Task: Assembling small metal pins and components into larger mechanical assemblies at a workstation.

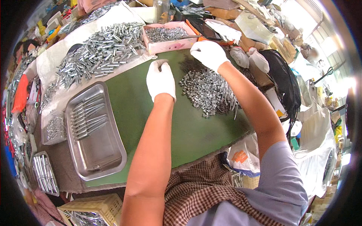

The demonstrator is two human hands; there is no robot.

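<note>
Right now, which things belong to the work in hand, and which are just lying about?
In use:
- left hand, gloved, fingers pinched
- right hand, gloved
- pile of small metal pieces
- steel tray with finished rods
- green mat

Lying about:
- pink box
- spare gloves
- yellow basket

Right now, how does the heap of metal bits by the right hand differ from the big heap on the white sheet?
The heap by the right hand lies on the green mat; the heap on the white sheet lies farther back left. The first holds short, stubby pieces, the second longer sleeve-like ones, and it spreads wider. Both are shiny silver metal.
</note>
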